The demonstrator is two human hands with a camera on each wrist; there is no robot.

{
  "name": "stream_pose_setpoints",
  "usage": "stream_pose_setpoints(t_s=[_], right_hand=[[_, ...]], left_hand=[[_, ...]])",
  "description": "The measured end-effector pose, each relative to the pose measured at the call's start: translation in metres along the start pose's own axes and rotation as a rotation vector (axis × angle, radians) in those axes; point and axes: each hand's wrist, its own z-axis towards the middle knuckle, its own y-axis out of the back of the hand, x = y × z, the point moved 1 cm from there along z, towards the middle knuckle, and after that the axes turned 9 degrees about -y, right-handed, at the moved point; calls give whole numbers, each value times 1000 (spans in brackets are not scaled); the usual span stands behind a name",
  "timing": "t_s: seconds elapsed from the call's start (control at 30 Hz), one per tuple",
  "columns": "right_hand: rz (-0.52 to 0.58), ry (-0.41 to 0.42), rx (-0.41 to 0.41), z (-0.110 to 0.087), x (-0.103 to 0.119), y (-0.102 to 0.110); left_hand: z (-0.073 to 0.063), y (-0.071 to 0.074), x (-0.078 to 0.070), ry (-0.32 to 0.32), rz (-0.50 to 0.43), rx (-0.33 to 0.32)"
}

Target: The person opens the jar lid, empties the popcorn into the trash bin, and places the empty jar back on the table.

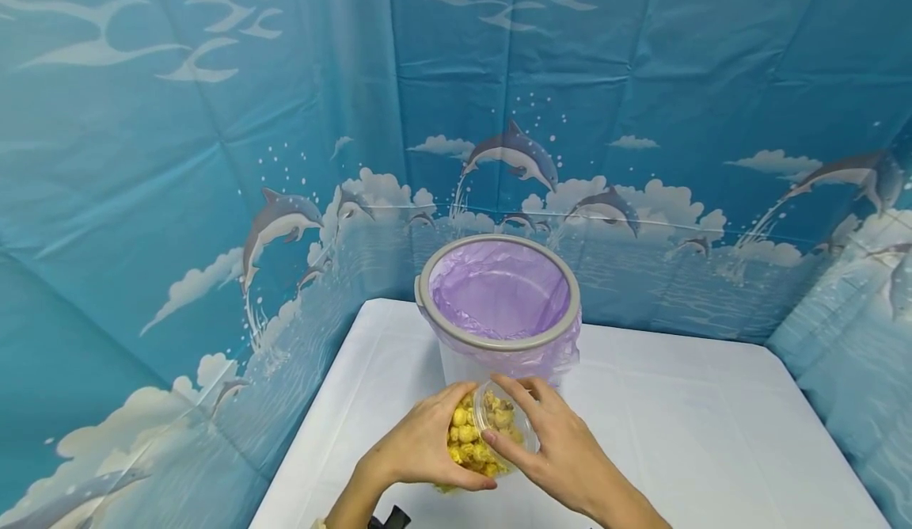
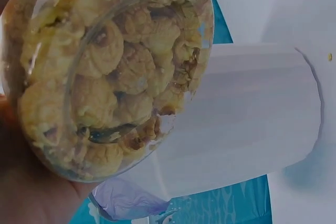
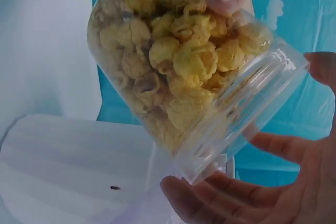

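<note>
A clear plastic jar (image 1: pixel 465 440) of yellow popcorn is held tilted in front of the bin, its capped end toward my right. My left hand (image 1: pixel 420 438) grips the jar body, thumb along the near side. Around the clear lid (image 1: pixel 507 418) curl the thumb and fingers of my right hand (image 1: pixel 559 450). In the left wrist view the round base of the jar (image 2: pixel 121 72) faces the camera, popcorn pressed against it. The right wrist view shows the ribbed lid (image 3: pixel 244 116) on the jar, with fingertips (image 3: pixel 181 192) at its edge.
Just beyond the hands stands a white bin with a grey rim (image 1: pixel 499 344) and a purple liner bag (image 1: pixel 492 295). It stands on a white-covered table (image 1: pixel 670 402). Blue dolphin-print sheets (image 1: pixel 613 101) enclose the table. A small yellow crumb (image 2: pixel 329 56) lies near the bin.
</note>
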Motion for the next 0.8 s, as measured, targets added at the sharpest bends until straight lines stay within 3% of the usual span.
stream_pose_setpoints(t_s=[0.1,0.33,0.4,0.5,0.67,0.8], right_hand=[[22,45,18,1,0,1],[115,304,133,4,-9,12],[138,346,152,5,-10,15],[120,286,103,4,-7,15],[-4,40,-11,1,6,4],[-44,1,-35,0,10,-6]], left_hand=[[0,2,1,2,-13,12],[-1,7,6,-10,-68,55],[-1,7,7,-14,-64,56],[-1,4,8,-6,-41,38],[-1,-1,6,5,-1,-3],[0,-1,4,-1,17,-18]])
